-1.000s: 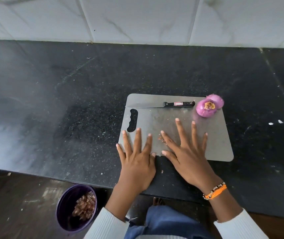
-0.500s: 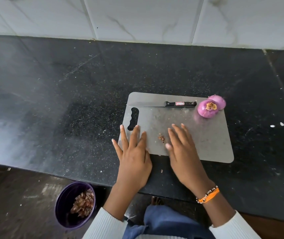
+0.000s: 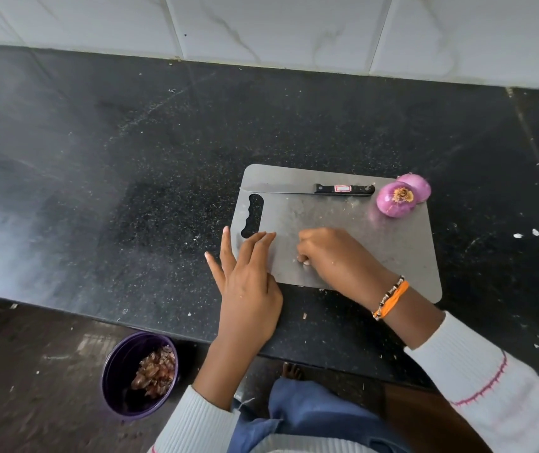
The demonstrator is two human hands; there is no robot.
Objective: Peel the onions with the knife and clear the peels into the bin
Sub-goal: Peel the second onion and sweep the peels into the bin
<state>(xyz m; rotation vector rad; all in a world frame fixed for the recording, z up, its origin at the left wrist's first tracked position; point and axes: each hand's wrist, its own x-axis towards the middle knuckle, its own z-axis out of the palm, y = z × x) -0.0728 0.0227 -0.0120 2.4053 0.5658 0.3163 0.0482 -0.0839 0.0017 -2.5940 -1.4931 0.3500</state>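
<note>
Two peeled purple onions (image 3: 395,199) sit touching at the far right corner of the grey cutting board (image 3: 376,250). The black-handled knife (image 3: 343,189) lies along the board's far edge, untouched. My right hand (image 3: 333,256) is on the middle of the board, its fingers curled down over the spot where small peel scraps lay; the scraps are hidden under the fingertips. My left hand (image 3: 248,289) rests with straight fingers on the board's near left corner, beside the handle slot. A purple bin (image 3: 114,380) stands on the floor below the counter edge, holding brown peels (image 3: 155,371).
The board lies on a black speckled counter (image 3: 131,191) with a white tiled wall behind. A few white crumbs lie on the counter to the right of the board. My knees and a bare foot show under the counter edge.
My right hand went from flat with spread fingers to curled over the peel scraps. My left hand slid slightly left and stays flat. The scraps are no longer visible.
</note>
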